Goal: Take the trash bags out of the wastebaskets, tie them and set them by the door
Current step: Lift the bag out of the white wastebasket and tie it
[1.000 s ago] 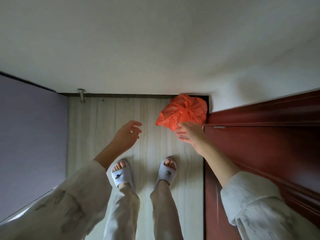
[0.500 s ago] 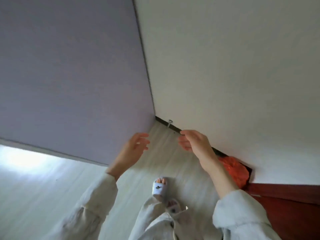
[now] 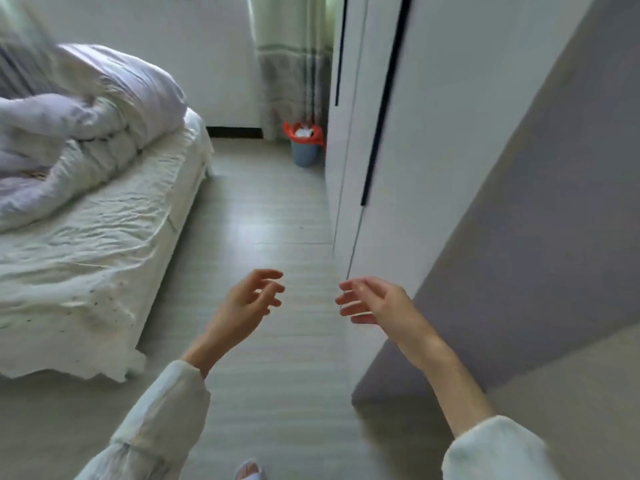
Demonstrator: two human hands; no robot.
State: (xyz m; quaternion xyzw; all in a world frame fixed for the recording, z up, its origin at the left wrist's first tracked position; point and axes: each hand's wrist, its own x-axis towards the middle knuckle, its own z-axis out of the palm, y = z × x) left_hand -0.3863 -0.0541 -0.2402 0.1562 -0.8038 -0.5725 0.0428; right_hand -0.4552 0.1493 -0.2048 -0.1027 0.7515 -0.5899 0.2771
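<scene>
Newly visible: red-bagged wastebasket, paper inside

Pale plank floor carries a blue wastebasket; the bed bears a rumpled duvet.

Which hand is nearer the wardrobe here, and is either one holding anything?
The right hand, beside the white wardrobe; the left hand is over open floor toward the bed. Both are empty, fingers loosely curled.
</scene>
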